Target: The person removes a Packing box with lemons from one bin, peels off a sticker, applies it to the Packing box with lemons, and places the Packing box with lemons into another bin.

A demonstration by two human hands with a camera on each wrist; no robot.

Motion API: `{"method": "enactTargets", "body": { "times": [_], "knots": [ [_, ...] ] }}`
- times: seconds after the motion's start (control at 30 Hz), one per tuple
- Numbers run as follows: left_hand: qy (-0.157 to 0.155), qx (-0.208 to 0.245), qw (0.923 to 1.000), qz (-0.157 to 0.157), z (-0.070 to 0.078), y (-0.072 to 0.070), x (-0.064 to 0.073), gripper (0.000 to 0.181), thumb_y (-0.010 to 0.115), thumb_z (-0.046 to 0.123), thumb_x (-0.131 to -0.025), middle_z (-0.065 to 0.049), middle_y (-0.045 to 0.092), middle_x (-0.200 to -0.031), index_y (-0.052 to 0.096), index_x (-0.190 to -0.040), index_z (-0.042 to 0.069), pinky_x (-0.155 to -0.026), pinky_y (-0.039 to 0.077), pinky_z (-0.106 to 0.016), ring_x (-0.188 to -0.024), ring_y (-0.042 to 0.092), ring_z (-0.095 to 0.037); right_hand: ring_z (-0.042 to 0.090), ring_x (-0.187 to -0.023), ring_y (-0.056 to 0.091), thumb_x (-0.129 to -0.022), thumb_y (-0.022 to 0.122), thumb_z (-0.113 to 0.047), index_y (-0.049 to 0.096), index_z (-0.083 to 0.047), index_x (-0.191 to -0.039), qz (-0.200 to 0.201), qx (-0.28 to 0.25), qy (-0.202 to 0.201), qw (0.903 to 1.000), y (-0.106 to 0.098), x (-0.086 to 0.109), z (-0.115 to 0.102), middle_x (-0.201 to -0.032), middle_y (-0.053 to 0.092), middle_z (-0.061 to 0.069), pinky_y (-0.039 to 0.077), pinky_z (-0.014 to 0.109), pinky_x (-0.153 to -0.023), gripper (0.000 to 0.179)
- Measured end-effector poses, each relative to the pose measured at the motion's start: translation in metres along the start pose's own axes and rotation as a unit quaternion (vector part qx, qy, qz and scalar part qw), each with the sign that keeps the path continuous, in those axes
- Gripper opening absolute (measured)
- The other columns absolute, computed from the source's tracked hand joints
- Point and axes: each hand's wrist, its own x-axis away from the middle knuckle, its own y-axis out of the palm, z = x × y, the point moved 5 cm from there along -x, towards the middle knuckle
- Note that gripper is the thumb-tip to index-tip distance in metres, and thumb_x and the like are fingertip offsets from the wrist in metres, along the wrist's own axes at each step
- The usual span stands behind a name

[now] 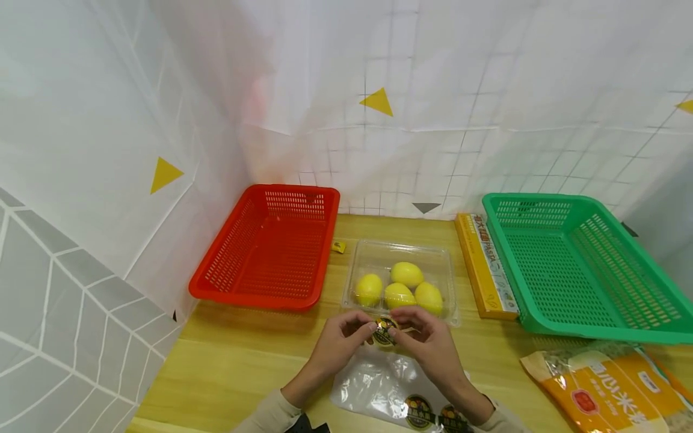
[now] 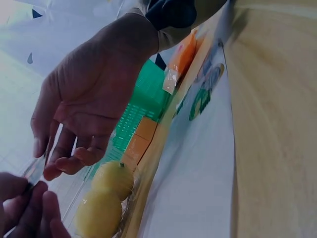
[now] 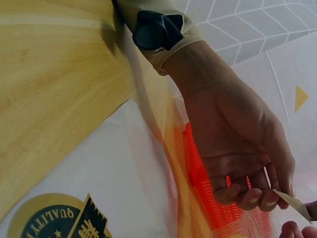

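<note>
Head view: both hands meet just in front of the clear tray w/ four lemons. Left hand and right hand pinch one round sticker between them — fingertips curled onto it from either side, so it sits dead centre, neither hand nearer. It stands about upright, face toward the person. Tray lies straight beyond the fingertips. Under the wrists, a clear sheet w/ more stickers. Red basket off to the left hand's side, green basket and yellow box to the right's, orange bag near the right forearm.

Left wrist view: right hand seen palm-side, fingers curled; left fingertips bottom corner pinching a thin edge. Two lemons just below — closeness the head cam flattens.

Right wrist view: left hand, fingers folded on a pale tab — the sticker seen edge-on. Printed sheet below.
</note>
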Motion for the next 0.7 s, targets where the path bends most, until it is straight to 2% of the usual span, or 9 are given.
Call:
{"method": "enactTargets", "body": {
  "times": [0.2, 0.33, 0.5, 0.7],
  "knots": [
    [-0.008, 0.032, 0.9986, 0.041, 0.001, -0.003, -0.001, 0.013, 0.068, 0.008, -0.101, -0.008, 0.069, -0.090, 0.073, -0.103, -0.003, -0.068, 0.058, -0.031, -0.074, 0.066, -0.015, 0.027, -0.084, 0.067, -0.092, 0.077, 0.000, 0.069, 0.004, -0.109, 0.020, 0.016, 0.028, 0.9993, -0.002, 0.000, -0.001, -0.094, 0.069, 0.019, 0.058, 0.029, -0.069, 0.020],
    [-0.001, 0.028, 0.9988, 0.041, 0.005, -0.004, -0.003, 0.014, 0.068, 0.008, -0.102, -0.014, 0.070, -0.091, 0.074, -0.105, -0.003, -0.069, 0.058, -0.034, -0.075, 0.067, -0.016, 0.034, -0.082, 0.068, -0.094, 0.077, -0.004, 0.070, 0.001, -0.105, 0.031, 0.023, 0.042, 0.9984, -0.005, -0.002, -0.001, -0.092, 0.069, 0.016, 0.057, 0.032, -0.067, 0.015],
    [0.012, 0.013, 0.9990, 0.040, 0.011, -0.007, -0.007, 0.015, 0.067, 0.009, -0.102, -0.024, 0.070, -0.088, 0.076, -0.106, -0.003, -0.069, 0.057, -0.032, -0.076, 0.068, -0.018, 0.037, -0.080, 0.068, -0.095, 0.074, -0.001, 0.070, 0.002, -0.104, 0.033, 0.015, 0.021, 0.9991, -0.009, -0.008, -0.005, -0.092, 0.070, 0.018, 0.059, 0.036, -0.068, 0.010],
    [0.030, 0.011, 0.9991, 0.029, 0.017, -0.007, -0.015, 0.015, 0.067, 0.009, -0.102, -0.023, 0.070, -0.085, 0.076, -0.103, -0.003, -0.070, 0.056, -0.026, -0.077, 0.067, -0.018, 0.034, -0.080, 0.069, -0.095, 0.073, 0.004, 0.070, 0.004, -0.103, 0.045, 0.004, 0.007, 0.9990, -0.013, -0.014, -0.009, -0.094, 0.070, 0.021, 0.060, 0.036, -0.071, 0.009]
  ]
}}
